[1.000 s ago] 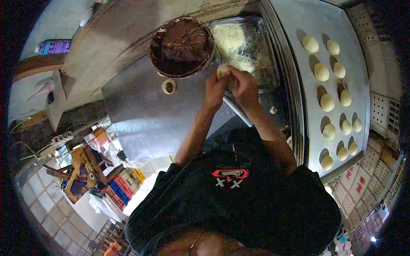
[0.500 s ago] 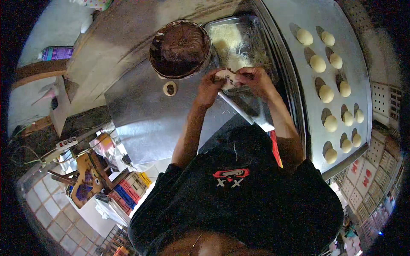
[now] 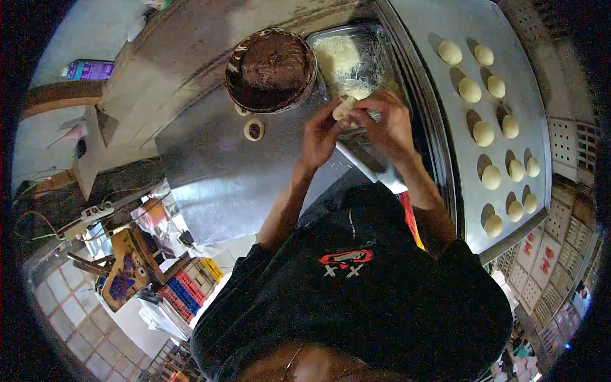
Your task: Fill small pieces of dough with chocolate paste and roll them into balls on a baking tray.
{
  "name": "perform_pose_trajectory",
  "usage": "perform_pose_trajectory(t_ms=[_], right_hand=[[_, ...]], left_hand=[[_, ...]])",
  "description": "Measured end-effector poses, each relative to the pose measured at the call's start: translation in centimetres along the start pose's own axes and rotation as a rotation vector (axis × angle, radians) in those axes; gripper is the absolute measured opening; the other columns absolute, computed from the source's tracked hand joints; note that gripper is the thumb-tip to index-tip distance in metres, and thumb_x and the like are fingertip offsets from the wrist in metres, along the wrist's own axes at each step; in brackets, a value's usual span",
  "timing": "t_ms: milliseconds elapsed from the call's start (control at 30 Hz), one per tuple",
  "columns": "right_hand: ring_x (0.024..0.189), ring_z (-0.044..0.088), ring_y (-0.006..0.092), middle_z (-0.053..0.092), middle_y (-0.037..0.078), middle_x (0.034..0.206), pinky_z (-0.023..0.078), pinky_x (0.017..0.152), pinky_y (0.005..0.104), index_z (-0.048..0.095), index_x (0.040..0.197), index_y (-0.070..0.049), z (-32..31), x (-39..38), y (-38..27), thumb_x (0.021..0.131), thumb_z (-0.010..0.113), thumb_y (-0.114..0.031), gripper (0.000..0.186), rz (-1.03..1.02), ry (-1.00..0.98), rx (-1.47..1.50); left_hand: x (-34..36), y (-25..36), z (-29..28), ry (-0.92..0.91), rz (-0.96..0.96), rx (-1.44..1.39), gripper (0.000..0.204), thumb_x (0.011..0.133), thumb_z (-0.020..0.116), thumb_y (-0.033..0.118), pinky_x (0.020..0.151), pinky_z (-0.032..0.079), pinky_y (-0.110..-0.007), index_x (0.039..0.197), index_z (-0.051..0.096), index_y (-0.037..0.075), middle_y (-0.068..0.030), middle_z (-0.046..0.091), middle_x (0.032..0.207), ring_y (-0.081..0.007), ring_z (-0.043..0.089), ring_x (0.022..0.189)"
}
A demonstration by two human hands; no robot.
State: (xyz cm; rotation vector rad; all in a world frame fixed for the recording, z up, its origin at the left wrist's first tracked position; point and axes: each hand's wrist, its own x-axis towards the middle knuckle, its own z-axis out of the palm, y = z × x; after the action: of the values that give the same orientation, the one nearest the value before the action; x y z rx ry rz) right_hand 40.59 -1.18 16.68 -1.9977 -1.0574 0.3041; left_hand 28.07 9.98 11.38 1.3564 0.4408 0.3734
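Between both hands is a small piece of pale dough point(image 3: 344, 108), pinched at its edges over the near end of the tray. My left hand point(image 3: 320, 132) grips its left side, fingers bent. On the other side, my right hand point(image 3: 386, 121) has its fingers closed on the dough. Beyond the hands lies a clear tray point(image 3: 374, 57) with pale grated shreds point(image 3: 337, 56). To its left stands a round tub of dark brown filling point(image 3: 272, 63). A flat dough round with a dark dab of filling point(image 3: 254, 130) lies on the metal table, near another partly hidden piece.
On the right, a large metal baking sheet point(image 3: 439, 25) holds several dough balls point(image 3: 470, 90) in rows. The metal worktop point(image 3: 210, 184) extends to the left. A power strip with cables point(image 3: 97, 211) and stacked coloured crates point(image 3: 184, 290) are at the lower left.
The dough has gone from stretched flat between my hands to a more folded, gathered shape. My hands have drawn closer together, the left moving slightly right.
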Motion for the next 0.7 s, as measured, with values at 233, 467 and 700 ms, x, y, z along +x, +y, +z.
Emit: perform_pose_trajectory(t_ms=[233, 467, 700], right_hand=[[0.117, 0.055, 0.0282, 0.066, 0.011, 0.111, 0.045, 0.096, 0.0381, 0.067, 0.109, -0.005, -0.8, -0.8, -3.0, 0.077, 0.069, -0.003, 0.031, -0.189, 0.013, 0.178], [0.086, 0.066, 0.0169, 0.068, 0.011, 0.095, 0.052, 0.078, 0.0283, 0.067, 0.105, 0.000, -1.3, -1.5, -2.8, 0.076, 0.072, 0.003, 0.029, 0.094, -0.057, 0.282], [0.078, 0.061, 0.0122, 0.064, 0.004, 0.084, 0.051, 0.072, 0.0248, 0.066, 0.102, 0.001, -1.3, -1.3, -2.3, 0.078, 0.071, 0.004, 0.025, 0.199, -0.092, 0.788]], left_hand=[[0.2, -1.0, 0.5, 0.281, 0.074, -0.400, 0.028, 0.095, 0.058, 0.016, 0.092, 0.047, -0.031, 0.117, 0.056, -0.001, -0.0105, 0.063, 0.114, -0.0171, 0.059, 0.104], [-0.8, 0.5, 0.2, 0.238, 0.079, -0.373, 0.030, 0.094, 0.059, 0.015, 0.089, 0.049, -0.033, 0.120, 0.056, 0.001, -0.0100, 0.064, 0.109, -0.0213, 0.062, 0.101], [-2.5, 5.6, -2.1, -0.102, 0.412, 0.645, 0.060, 0.074, 0.077, 0.014, 0.092, 0.047, -0.037, 0.128, 0.054, 0.005, -0.0156, 0.053, 0.126, -0.0303, 0.055, 0.113]])
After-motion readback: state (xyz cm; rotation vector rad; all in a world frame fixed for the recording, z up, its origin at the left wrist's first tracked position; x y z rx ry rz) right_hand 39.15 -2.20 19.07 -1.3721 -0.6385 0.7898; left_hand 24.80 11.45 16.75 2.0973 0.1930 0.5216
